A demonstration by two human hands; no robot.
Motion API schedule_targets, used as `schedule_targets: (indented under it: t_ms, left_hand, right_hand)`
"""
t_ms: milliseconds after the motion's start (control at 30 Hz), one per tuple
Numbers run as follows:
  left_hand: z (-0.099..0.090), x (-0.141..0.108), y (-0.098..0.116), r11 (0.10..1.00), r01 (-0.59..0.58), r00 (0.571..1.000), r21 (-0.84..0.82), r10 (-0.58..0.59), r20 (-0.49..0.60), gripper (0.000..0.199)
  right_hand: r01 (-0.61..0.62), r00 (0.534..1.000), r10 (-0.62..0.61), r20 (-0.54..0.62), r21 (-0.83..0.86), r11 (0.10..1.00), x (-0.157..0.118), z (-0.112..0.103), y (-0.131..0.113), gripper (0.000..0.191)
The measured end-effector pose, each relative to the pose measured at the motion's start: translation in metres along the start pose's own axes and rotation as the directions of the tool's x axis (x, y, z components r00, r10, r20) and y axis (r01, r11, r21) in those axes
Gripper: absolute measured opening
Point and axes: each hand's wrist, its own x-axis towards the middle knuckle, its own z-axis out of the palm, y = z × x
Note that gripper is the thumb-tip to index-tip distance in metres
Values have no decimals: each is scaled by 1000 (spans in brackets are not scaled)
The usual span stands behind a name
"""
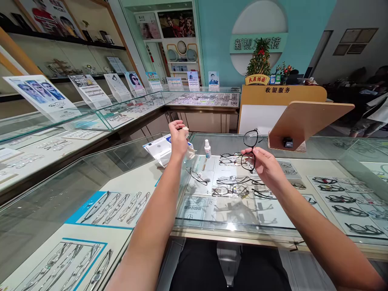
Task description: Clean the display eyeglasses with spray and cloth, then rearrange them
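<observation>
Head view, clock positions taken from the middle of the view. We find the right hand (265, 161) at 3 o'clock, its thumb and fingers pinched on a pair of black-rimmed glasses (252, 148). The glasses are turned on end, one rim above the other, and held up over the glass tabletop (224, 230).

We note the left hand (178, 139) just off centre, at 10 o'clock, raised, its fingers curled round a pale cloth-like piece (190, 152), which the wrist partly hides. A white leaflet (160, 151) sits behind that forearm, at 9 o'clock.

A small white bottle (207, 149) stands upright near the centre, between the hands. From 4 to 5 o'clock we record several loose eyeglass frames (232, 180); whether each is on or under the glass we cannot tell. A further column of dark spectacles (350, 210) lies farther out at 4 o'clock, and a slanted row of frames (115, 208) on a blue-edged sheet at 8 o'clock. A tilted wooden board (306, 125) stands just above 3 o'clock, beyond the right hand.
</observation>
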Motion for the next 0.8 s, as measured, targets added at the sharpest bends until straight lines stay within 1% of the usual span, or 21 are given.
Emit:
schedule_targets:
  t_ms: [33, 100, 167, 233, 300, 333, 433, 533, 667, 800]
  left_hand:
    - [3, -5, 9, 990, 27, 1000, -136, -27, 5, 43]
    - [10, -17, 27, 930, 100, 993, -355, -70, 96, 44]
    - [18, -32, 43, 871, 181, 970, -456, -83, 227, 40]
    - [26, -47, 54, 836, 251, 936, -488, -82, 342, 33]
    - [33, -61, 60, 838, 285, 908, -465, -80, 412, 27]
    - [35, -67, 61, 857, 272, 903, -438, -69, 424, 25]
    - [42, -82, 60, 929, 177, 896, -326, -15, 444, 26]
    - [46, -92, 60, 957, 138, 879, -254, 0, 477, 32]
    - [51, -103, 60, 964, 104, 889, -246, 21, 458, 33]
    - [58, -112, 57, 972, 82, 888, -221, 30, 458, 35]
  right_hand:
    - [1, 1000, -1, -4, 0, 1000, 0, -1, 0, 24]
    - [4, 1000, -4, -14, 10, 1000, 1, -2, -1, 24]
    - [9, 1000, -8, -24, 32, 999, 2, -2, -2, 23]
    - [20, 999, -19, -27, 52, 998, 2, -3, -3, 22]
    - [33, 999, -31, -23, 63, 997, 2, -2, -4, 21]
    - [34, 999, -33, -19, 64, 997, 2, -2, -4, 22]
    - [25, 1000, -25, 1, 47, 999, 0, -1, -5, 24]
    - [24, 999, -24, 28, 16, 1000, -2, 1, -5, 22]
    - [60, 996, -61, 65, 18, 998, -4, 4, -4, 18]
    - [79, 992, -77, 103, -13, 997, -4, 6, 0, 21]
